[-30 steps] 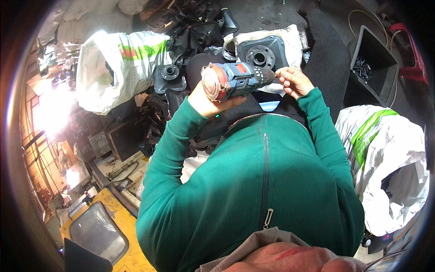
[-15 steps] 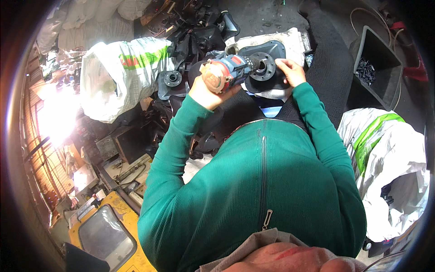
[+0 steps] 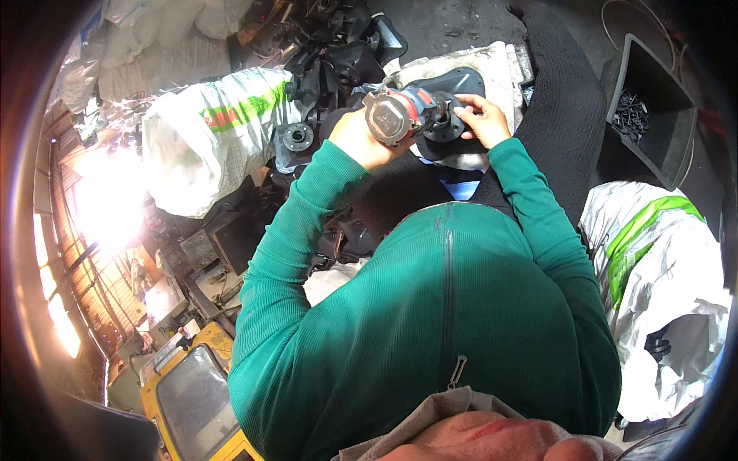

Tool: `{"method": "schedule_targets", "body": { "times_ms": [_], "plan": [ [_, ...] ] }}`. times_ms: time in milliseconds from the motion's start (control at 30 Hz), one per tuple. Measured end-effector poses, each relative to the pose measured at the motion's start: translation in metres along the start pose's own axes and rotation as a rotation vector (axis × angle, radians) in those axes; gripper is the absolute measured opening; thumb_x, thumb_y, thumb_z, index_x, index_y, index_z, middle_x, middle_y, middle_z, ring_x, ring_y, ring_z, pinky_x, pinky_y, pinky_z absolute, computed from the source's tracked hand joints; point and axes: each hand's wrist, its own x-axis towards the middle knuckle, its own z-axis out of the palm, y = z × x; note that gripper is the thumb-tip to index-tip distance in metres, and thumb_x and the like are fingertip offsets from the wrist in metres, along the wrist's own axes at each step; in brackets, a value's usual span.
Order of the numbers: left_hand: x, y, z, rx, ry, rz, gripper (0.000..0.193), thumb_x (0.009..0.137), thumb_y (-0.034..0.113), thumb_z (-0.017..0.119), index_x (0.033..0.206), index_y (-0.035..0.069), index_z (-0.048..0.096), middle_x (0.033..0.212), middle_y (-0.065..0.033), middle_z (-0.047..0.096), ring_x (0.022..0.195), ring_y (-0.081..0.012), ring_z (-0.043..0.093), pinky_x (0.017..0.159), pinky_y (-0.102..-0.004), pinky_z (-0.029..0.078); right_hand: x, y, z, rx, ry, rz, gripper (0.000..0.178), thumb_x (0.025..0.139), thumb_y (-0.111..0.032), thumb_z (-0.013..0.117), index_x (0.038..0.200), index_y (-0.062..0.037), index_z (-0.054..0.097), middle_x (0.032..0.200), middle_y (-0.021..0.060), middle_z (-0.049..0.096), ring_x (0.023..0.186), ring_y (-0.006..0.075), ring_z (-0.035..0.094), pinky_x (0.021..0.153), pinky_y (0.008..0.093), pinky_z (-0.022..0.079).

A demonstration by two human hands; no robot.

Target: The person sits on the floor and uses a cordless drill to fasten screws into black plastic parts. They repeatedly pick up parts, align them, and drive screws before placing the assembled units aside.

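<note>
Your left hand (image 3: pixel 360 141) is wrapped firmly around a blue and red drill (image 3: pixel 406 107), whose nose points away from that grip toward your right hand (image 3: pixel 486 123). The right hand's thumb and fingers are close together at the drill's front end; whether they pinch something small, you cannot tell from here. Just under the drill and beside your right fingers is the black part (image 3: pixel 441 132) with its round, holed collar, partly hidden by the tool; you cannot tell if the drill's tip touches it. It rests on a stained white cloth (image 3: pixel 498 65), which reaches beyond your right hand.

To the left of your drill grip, near it, sits a second black part (image 3: pixel 297 137), with a white bag (image 3: pixel 238 146) farther left. Well to the right of your right hand stands a dark bin (image 3: pixel 667 134) with screws (image 3: pixel 630 115) in it; nearer your right elbow is another white bag (image 3: pixel 653 261).
</note>
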Motion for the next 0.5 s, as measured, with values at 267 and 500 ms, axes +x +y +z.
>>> {"method": "schedule_targets", "body": {
  "times_ms": [267, 500],
  "plan": [
    [0.024, 0.015, -0.021, 0.027, -0.141, -0.040, 0.040, 0.074, 0.029, 0.072, 0.104, 0.007, 0.060, 0.093, -0.0129, 0.065, 0.084, -0.0293, 0.064, 0.076, -0.0363, 0.052, 0.005, 0.004, 0.001, -0.012, 0.000, -0.027, 0.035, 0.081, -0.014, 0.069, 0.115, -0.0134, 0.061, 0.088, 0.0026, 0.048, 0.067, 0.0071, 0.052, 0.051, 0.0209, 0.054],
    [0.027, 0.020, -0.019, -0.037, -0.155, -0.090, 0.037, 0.073, 0.022, 0.071, 0.103, 0.005, 0.061, 0.093, -0.0137, 0.065, 0.086, -0.0287, 0.064, 0.077, -0.0353, 0.051, 0.005, 0.005, 0.002, 0.002, 0.011, -0.018, 0.034, 0.081, -0.014, 0.068, 0.114, -0.0109, 0.062, 0.087, 0.0025, 0.049, 0.069, 0.0097, 0.055, 0.052, 0.0225, 0.055]
  ]
}}
